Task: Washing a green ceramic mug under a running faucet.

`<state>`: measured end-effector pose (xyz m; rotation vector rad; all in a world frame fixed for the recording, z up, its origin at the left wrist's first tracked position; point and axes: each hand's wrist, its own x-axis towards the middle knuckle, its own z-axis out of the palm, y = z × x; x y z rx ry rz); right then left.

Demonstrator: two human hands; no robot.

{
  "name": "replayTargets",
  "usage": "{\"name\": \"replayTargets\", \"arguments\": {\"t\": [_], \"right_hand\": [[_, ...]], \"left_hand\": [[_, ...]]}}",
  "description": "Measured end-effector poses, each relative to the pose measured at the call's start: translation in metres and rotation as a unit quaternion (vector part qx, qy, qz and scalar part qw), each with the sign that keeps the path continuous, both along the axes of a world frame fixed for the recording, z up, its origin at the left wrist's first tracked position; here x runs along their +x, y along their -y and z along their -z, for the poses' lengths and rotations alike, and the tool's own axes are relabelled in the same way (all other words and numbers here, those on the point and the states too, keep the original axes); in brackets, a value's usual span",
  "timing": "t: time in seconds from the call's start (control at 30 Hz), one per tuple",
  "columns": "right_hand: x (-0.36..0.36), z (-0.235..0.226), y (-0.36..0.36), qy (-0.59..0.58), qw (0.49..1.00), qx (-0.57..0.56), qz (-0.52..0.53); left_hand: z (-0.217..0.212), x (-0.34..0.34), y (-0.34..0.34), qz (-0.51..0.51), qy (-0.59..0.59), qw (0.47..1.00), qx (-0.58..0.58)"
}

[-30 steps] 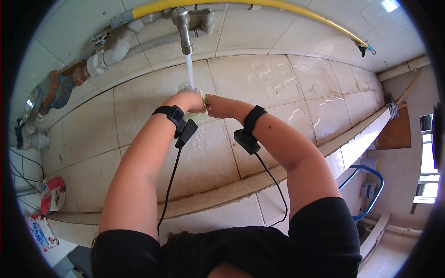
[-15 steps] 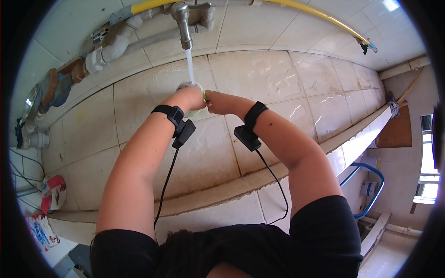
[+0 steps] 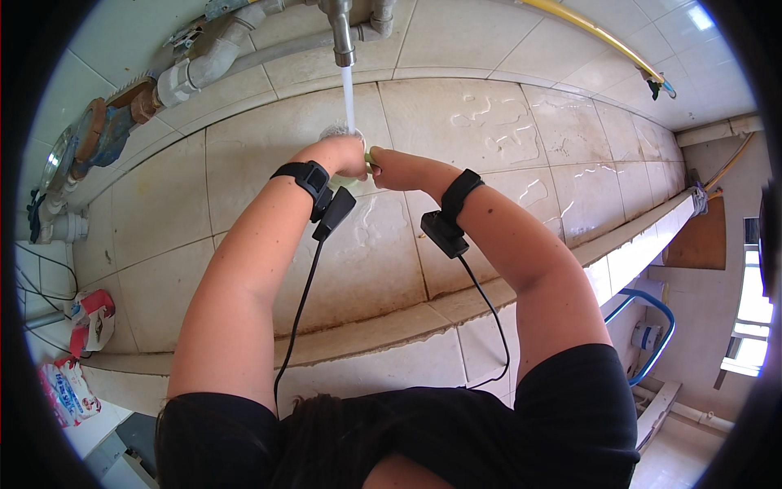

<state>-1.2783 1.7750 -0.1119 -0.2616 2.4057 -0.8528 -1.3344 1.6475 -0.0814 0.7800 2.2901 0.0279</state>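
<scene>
Water (image 3: pixel 349 98) runs from a metal tap (image 3: pixel 344 50) onto my left hand (image 3: pixel 348 153) and the pale, round rim of something beside it. My left hand is closed, its fingers turned down and mostly hidden, so what it grips does not show. Close on its right, my right hand (image 3: pixel 386 169) pinches a small light green piece (image 3: pixel 371 158). More pale green shows just under my left hand; whether it is one thing with the pinched piece, I cannot tell. Both hands are low over the wet tiled basin (image 3: pixel 464 212).
Grey pipes (image 3: pixel 216 61) and a rusty blue valve (image 3: pixel 110 134) line the back left wall. A yellow hose (image 3: pixel 599 37) hangs at the back right. A raised tiled ledge (image 3: pixel 383 326) borders the near side. Packages (image 3: pixel 69 395) lie at the left. Black cables trail from both wrist straps.
The view has tilted down slightly, so the tap sits higher and farther right in it. My hands stay together under the running water, with little visible change in their hold.
</scene>
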Motion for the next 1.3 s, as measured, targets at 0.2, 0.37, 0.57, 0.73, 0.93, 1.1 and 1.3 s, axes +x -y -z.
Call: {"name": "replayTargets", "arguments": {"t": [0.2,0.37,0.57,0.73,0.93,1.1,1.3], "right_hand": [[0.002,0.012,-0.006,-0.047,0.999,-0.017,0.003],[0.002,0.009,-0.007,-0.047,0.999,-0.022,0.0],[0.0,0.001,0.001,-0.003,1.0,0.005,0.001],[0.003,0.003,-0.005,-0.019,1.0,-0.019,-0.002],[0.001,0.0,-0.001,-0.012,1.0,0.006,-0.003],[0.002,0.005,-0.005,-0.025,1.0,-0.011,0.0],[0.002,0.006,-0.005,-0.027,0.999,-0.025,0.003]], "left_hand": [[0.008,0.004,-0.002,0.001,-0.045,0.999,0.024],[0.002,0.004,-0.006,0.01,-0.054,0.998,0.008],[0.016,-0.004,0.0,0.01,-0.003,1.0,-0.003],[0.007,-0.001,-0.002,-0.005,0.002,1.0,0.019],[0.002,0.002,0.0,-0.007,-0.005,1.0,0.012],[0.007,0.004,-0.002,-0.003,-0.033,0.999,0.02],[0.011,-0.001,-0.002,0.019,-0.025,0.999,0.013]]}}
